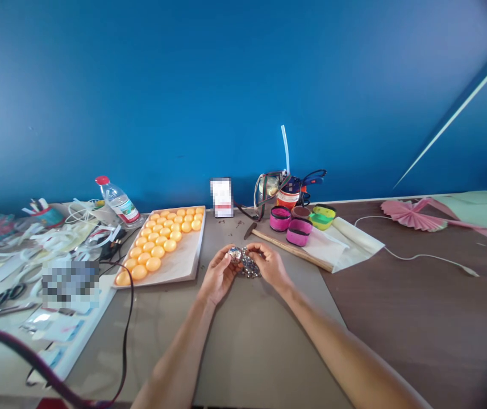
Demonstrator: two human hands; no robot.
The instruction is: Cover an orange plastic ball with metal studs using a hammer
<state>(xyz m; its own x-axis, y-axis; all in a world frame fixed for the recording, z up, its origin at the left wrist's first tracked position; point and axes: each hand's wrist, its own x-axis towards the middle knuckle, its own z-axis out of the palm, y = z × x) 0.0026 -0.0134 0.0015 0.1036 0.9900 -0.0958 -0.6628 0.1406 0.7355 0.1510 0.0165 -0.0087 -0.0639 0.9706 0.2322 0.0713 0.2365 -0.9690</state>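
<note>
Pinching the silvery round piece (235, 254) with the fingers of your left hand (217, 277) and the beads (250, 268) with your right hand (269, 264), above the table (264, 352), you seem midway, some beads hanging loose, unfinished.

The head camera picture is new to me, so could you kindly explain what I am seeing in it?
Of course. There is no machine here: these are a person's bare hands, and the single picture comes from a camera worn on the head, looking forward and down. The left hand and right hand meet over the table, both with fingers on a shiny silver ornament, too small to make out fully. Left of them is a tray of orange balls, with a bottle behind and scissors farther left. Beyond the right hand lies a hammer.
</note>
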